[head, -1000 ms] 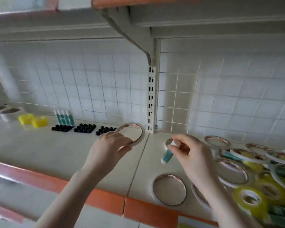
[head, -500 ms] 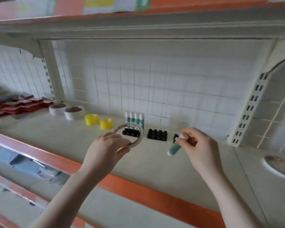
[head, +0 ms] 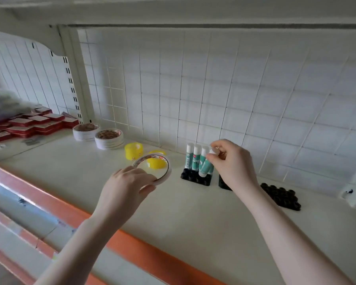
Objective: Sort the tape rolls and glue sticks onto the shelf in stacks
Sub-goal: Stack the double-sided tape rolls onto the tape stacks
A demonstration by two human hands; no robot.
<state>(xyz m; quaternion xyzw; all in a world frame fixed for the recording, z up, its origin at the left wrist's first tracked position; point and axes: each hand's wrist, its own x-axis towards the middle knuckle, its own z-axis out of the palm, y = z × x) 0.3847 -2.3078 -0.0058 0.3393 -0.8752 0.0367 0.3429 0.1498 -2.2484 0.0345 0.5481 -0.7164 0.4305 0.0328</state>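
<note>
With the right hand (head: 232, 161) pinching a glue stick (head: 206, 166) tilted over the black holder (head: 196, 177) at the shelf's (head: 193, 219) far side, it risked toppling the standing sticks (head: 193, 159), while the left hand (head: 127, 186) gripped a tape roll (head: 158, 169) nearer.

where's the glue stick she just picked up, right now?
Head view, centre-right: the glue stick is pinched in the right hand, tilted over the black holder, beside three standing sticks.

Two bare, sleeveless forearms (head: 86, 239)
</note>
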